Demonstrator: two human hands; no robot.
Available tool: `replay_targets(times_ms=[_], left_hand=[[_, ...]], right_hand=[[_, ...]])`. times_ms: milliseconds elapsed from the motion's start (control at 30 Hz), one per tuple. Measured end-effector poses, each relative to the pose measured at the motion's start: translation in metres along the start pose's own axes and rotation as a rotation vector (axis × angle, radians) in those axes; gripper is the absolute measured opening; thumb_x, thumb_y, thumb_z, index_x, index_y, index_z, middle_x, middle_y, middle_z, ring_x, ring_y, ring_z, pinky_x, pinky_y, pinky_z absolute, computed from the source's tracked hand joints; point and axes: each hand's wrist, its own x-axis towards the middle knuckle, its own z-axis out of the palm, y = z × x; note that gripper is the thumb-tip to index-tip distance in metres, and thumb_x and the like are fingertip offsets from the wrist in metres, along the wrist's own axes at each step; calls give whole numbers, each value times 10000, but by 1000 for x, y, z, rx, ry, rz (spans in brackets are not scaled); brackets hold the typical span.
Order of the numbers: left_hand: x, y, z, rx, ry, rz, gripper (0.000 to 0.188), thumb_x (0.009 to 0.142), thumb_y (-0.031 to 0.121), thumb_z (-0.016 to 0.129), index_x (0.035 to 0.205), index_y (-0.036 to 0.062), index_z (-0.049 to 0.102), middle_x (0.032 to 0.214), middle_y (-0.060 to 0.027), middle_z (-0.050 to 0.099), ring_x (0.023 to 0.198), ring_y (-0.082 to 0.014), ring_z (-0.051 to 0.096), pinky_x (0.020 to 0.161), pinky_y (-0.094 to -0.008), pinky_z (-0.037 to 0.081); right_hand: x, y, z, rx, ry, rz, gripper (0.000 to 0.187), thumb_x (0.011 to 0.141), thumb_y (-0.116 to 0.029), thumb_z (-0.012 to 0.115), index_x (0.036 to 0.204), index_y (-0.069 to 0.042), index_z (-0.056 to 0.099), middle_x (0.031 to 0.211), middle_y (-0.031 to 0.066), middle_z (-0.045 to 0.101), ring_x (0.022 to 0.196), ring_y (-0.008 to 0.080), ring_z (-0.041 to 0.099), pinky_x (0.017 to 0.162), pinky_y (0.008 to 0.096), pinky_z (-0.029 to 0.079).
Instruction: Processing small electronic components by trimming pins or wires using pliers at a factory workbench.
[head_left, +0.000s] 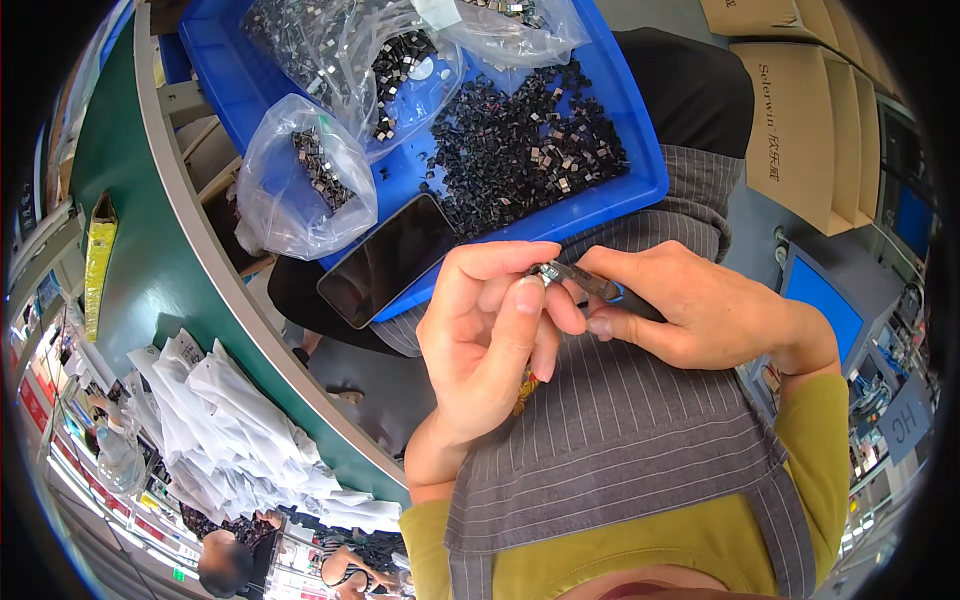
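My left grip (475, 350) pinches a tiny metallic part (546, 271) between thumb and forefinger, and here on its right my right grip (690, 305) is wrapped around a dark hand tool (592, 284). The tool's long axis slants up-left, nose right at the part; whether it's biting, I can't tell. Farther out: phone (388, 262), blue tray (652, 184), heaped black pieces (515, 150).
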Motion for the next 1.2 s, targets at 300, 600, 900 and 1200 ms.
replay_targets(times_ms=[300,600,900,1200], left_hand=[[1,0,3,38,25,5,224,968,24,405,1176,-44,455,817,-144,617,501,-38,453,461,-155,358],[3,-5,0,140,7,91,215,967,17,405,1164,-44,462,809,-121,609,510,-27,427,449,-157,327],[5,-18,5,711,153,353,208,933,-26,452,1134,-52,499,637,-35,554,533,-48,506,478,-158,358],[11,-23,-19,162,-110,281,331,945,4,438,1265,-43,369,778,-127,612,552,-57,467,488,-167,360]], right_hand=[[2,2,0,-42,1,33,196,883,-118,549,1003,18,474,883,194,613,853,407,587,713,449,462],[2,11,9,-336,250,-120,217,794,-66,619,974,-21,507,850,139,575,828,333,578,700,421,452],[8,12,12,-763,430,-122,249,753,-44,629,979,-36,527,828,102,555,803,288,570,702,398,442],[13,6,-7,164,-203,161,292,924,-236,514,1083,10,510,951,142,638,835,293,623,767,384,473]])
